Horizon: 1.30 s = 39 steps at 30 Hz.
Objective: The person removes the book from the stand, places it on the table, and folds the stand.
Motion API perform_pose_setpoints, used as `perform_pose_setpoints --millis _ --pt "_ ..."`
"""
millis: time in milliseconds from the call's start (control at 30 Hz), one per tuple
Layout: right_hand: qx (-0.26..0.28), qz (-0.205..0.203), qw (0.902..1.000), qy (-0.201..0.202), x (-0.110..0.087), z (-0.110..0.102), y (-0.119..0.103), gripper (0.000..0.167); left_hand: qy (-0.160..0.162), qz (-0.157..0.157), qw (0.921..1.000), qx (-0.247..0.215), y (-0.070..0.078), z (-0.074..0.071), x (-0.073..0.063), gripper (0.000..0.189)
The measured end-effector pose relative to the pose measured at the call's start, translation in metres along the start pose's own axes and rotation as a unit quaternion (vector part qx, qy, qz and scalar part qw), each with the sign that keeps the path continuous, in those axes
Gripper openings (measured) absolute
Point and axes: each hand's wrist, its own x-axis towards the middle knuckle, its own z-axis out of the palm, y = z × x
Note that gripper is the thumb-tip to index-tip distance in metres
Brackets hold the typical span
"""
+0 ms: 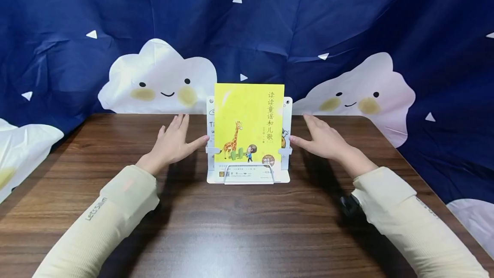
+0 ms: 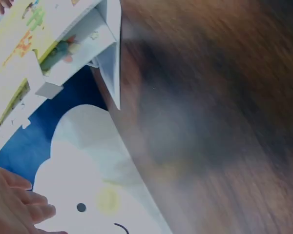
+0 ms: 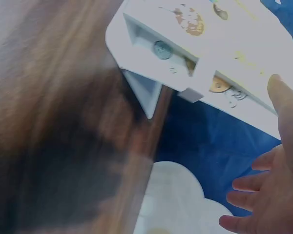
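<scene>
A yellow book [image 1: 247,119] with a giraffe and a child on its cover stands upright on a white book stand [image 1: 210,164]. Side clips and a wire holder at the bottom front keep it against the stand. My left hand [image 1: 171,143] is spread beside the stand's left edge, its thumb pointing at that edge. On the other side my right hand [image 1: 326,138] is spread too, thumb tip right at the stand's right edge. In the right wrist view the fingers [image 3: 254,183] are extended beside the stand. Neither hand grips anything.
The stand is on a dark brown wooden table [image 1: 231,231], near its far edge. Behind hangs a navy cloth [image 1: 262,20] printed with white smiling clouds and small triangles. Cream sleeves cover both forearms, and a black device [image 1: 350,205] shows under the right wrist.
</scene>
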Motion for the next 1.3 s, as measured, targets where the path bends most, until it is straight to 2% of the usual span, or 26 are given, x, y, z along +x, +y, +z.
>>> perform_pose_setpoints --millis 167,333,433,533,633,767,933,1100,1300 --pt "0.009 0.004 0.9999 0.009 0.004 -0.007 -0.008 0.089 0.033 0.011 0.9992 -0.021 0.006 -0.003 0.002 0.096" --pt "0.018 0.019 0.9994 0.024 0.006 -0.010 -0.016 0.084 0.055 0.012 0.9961 -0.069 0.012 -0.006 0.001 0.091" --pt "0.040 0.032 0.9973 0.052 0.007 -0.010 -0.020 0.079 0.070 0.009 0.9926 -0.099 0.015 -0.007 0.001 0.086" --pt "0.076 0.042 0.9919 0.093 0.007 -0.007 -0.024 0.072 0.100 0.011 0.9858 -0.134 0.019 -0.006 0.001 0.078" --pt "0.126 0.046 0.9810 0.141 0.007 0.000 -0.028 0.060 0.139 0.008 0.9728 -0.185 0.023 -0.002 0.000 0.065" --pt "0.208 0.044 0.9579 0.193 0.007 0.012 -0.032 0.046 0.189 0.000 0.9499 -0.249 0.029 0.005 0.001 0.047" --pt "0.284 0.050 0.9318 0.221 0.007 0.027 -0.035 0.038 0.215 -0.014 0.9280 -0.304 0.035 0.015 0.003 0.035" --pt "0.330 0.068 0.9139 0.227 0.006 0.038 -0.037 0.034 0.221 -0.027 0.9174 -0.330 0.037 0.022 0.003 0.030" --pt "0.349 0.080 0.9023 0.240 0.006 0.048 -0.039 0.027 0.229 -0.050 0.9090 -0.345 0.040 0.028 0.002 0.025"
